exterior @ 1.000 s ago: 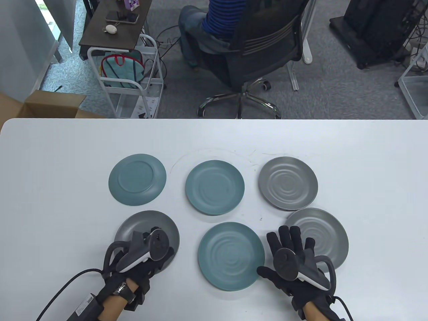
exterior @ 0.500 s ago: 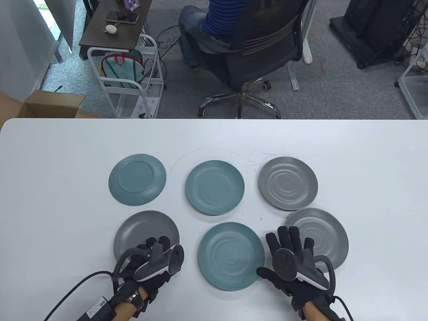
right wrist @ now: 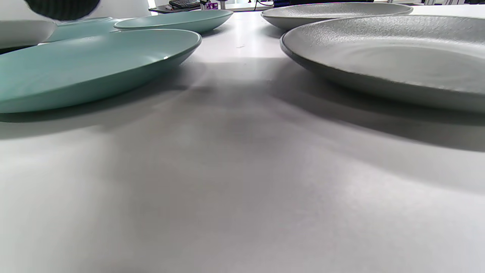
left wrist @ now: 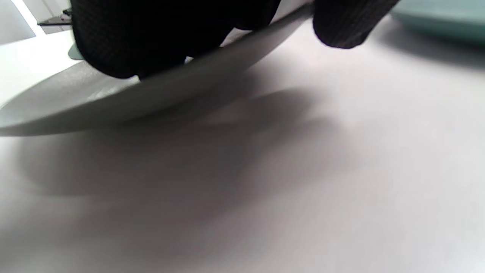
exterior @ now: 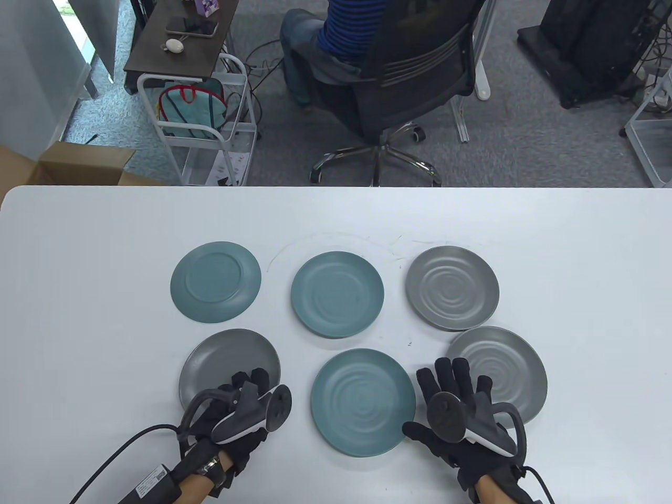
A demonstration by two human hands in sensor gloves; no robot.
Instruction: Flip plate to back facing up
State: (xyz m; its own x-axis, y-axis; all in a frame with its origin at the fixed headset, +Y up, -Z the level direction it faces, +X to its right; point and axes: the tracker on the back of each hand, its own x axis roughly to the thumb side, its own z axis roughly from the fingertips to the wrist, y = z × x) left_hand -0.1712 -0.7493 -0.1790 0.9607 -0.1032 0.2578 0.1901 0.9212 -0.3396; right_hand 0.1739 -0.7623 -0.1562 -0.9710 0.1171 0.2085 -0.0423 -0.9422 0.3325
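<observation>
Six plates lie on the white table [exterior: 79, 315]. My left hand [exterior: 252, 386] has its fingers [left wrist: 151, 38] hooked over the near right rim of the front-left grey plate [exterior: 220, 362], which shows in the left wrist view [left wrist: 132, 98] with its rim up; the thumb is hidden. My right hand [exterior: 446, 378] lies flat and spread, holding nothing, between the front teal plate [exterior: 362, 401] and the front-right grey plate [exterior: 512, 367]. The back-left teal plate [exterior: 215, 281] lies back up, showing its foot ring.
A teal plate [exterior: 337, 294] and a grey plate [exterior: 451, 287] lie face up in the back row. The right wrist view shows the front teal plate [right wrist: 87, 64] left and the grey plate [right wrist: 398, 57] right. An office chair stands beyond the table's far edge.
My left hand has drawn back from over the grey plate's middle to its near right rim and turned. My right hand has barely moved.
</observation>
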